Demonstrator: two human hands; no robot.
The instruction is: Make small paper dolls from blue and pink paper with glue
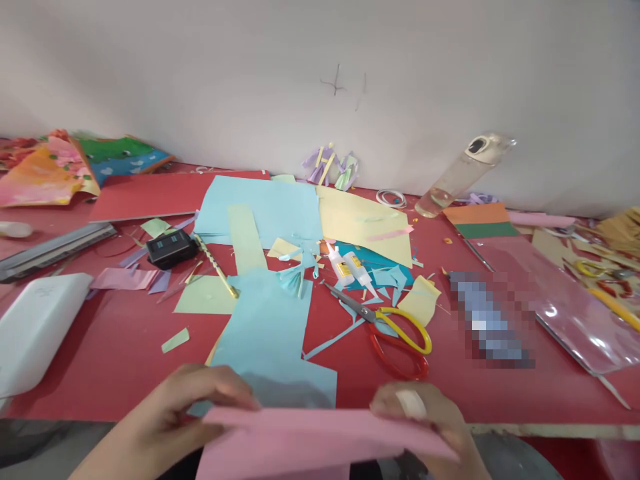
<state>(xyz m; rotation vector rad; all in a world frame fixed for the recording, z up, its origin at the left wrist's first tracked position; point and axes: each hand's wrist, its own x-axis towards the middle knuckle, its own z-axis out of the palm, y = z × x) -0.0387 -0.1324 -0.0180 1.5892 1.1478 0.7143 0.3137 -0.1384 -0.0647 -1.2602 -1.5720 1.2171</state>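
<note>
The left hand [190,407] and right hand [425,417] both pinch 1 pink paper [310,440] near the scissors [395,327] on the red table [125,347]

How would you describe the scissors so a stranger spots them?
On the red table, right of the long light blue paper sheet, lie the scissors. Among paper scraps, their metal blades and one yellow, one red handle loop stand out.
</note>
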